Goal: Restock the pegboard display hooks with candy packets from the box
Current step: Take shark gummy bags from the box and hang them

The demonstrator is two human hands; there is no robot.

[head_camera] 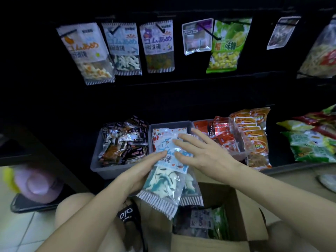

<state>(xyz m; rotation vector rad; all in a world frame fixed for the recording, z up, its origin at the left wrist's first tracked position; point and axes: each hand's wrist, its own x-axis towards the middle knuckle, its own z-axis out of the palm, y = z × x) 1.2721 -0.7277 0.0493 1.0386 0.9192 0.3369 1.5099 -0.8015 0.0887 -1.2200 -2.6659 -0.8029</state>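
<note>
Holding a blue-and-white shark candy packet (164, 180) over the open cardboard box (241, 211), both hands on it. Left hand (143, 171) grips the packet's left edge, fingers flat along the front, thumb hidden behind. Right hand (205, 150) lies flat on the packet's upper half, fingers straight and spread, not curled round anything. More packets of the same kind sit right behind it; how many, can't tell. Packet is tilted, striped bottom edge down-left, top end over the middle grey bin (181, 124) on the shelf. Box holds more packets, dark and green ones visible. Left grey bin (96, 157) has small dark-wrapped sweets; red and orange packs (254, 135) stand right of the middle bin. Above, pegboard hooks (161, 28) carry hanging packets: orange (87, 51), matching blue shark (123, 48), purple (158, 46), clear tray pack (197, 36), green (227, 44). Bare knee (72, 206) at lower left, tiled floor (20, 231) beneath.
</note>
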